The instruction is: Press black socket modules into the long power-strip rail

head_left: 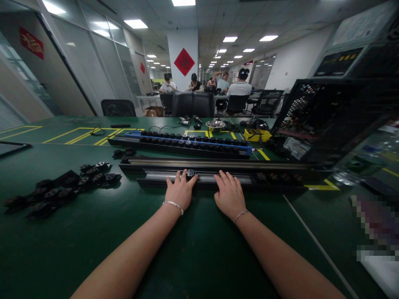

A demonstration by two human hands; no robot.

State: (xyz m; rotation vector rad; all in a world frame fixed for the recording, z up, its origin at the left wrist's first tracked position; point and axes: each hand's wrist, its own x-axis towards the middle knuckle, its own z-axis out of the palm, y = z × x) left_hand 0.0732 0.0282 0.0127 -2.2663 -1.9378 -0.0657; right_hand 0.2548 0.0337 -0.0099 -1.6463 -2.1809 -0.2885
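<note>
A long black rail [205,178] with a shiny metal channel lies crosswise on the green table before me. My left hand [180,194] rests on it, thumb and index finger closed around a small black part [190,173] seated in the channel. Farther right along the same rail, my right hand [230,195] lies palm down with fingers stretched out, holding nothing. Several dark round parts [277,177] sit in the rail's right end. Just behind it runs a second black rail [218,163].
A rail filled with black parts and a blue strip [187,141] lies farther back. Loose black parts [62,189] are piled at left. A metal bowl [215,124], a yellow tray [257,135], an open black computer case [330,112] and a plastic bottle [358,164] stand beyond and right.
</note>
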